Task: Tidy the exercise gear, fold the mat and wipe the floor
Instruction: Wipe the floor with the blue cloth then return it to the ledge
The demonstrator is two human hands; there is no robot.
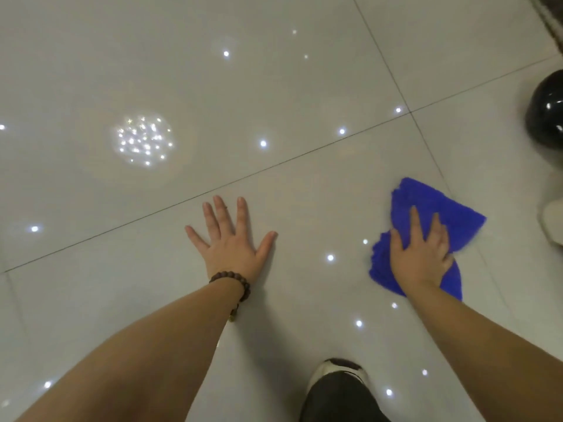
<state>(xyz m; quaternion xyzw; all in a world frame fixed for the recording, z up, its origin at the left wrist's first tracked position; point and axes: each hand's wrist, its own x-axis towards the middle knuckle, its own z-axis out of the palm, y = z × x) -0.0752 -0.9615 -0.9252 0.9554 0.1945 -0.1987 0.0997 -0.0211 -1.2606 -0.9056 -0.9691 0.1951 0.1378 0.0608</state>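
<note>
My left hand (233, 242) lies flat on the tiled floor (274, 86), palm down and fingers splayed wide, gripping nothing; a string of dark brown wooden beads (236, 284) circles its wrist, with a small tail of beads hanging on the thumb side. My right hand (422, 254) presses down on a bright blue microfibre cloth (438, 208), the fingers spread over its crumpled middle and curled a little into the fabric, so the cloth is pinned between palm and tile rather than lifted. The cloth spills out ahead of my fingertips and to their right, and a smaller bunched part shows under the heel of the hand and by the wrist. The two hands rest well apart on the same large tile, with bare glossy floor between them. A dark grout line (213, 190) runs slantwise just beyond my left fingertips and crosses another line farther off, ahead of my right hand. The pale tiles reflect many small white points of light, and one round cluster of them (143, 141) shines ahead and to the left of my left hand. Below and between my forearms, near the bottom edge, the toe of my dark shoe (338, 388) with a pale tip stands on the floor. Far to the right of the cloth, at the edge of view, sits a shiny black rounded object (547, 111) that I cannot identify.
</note>
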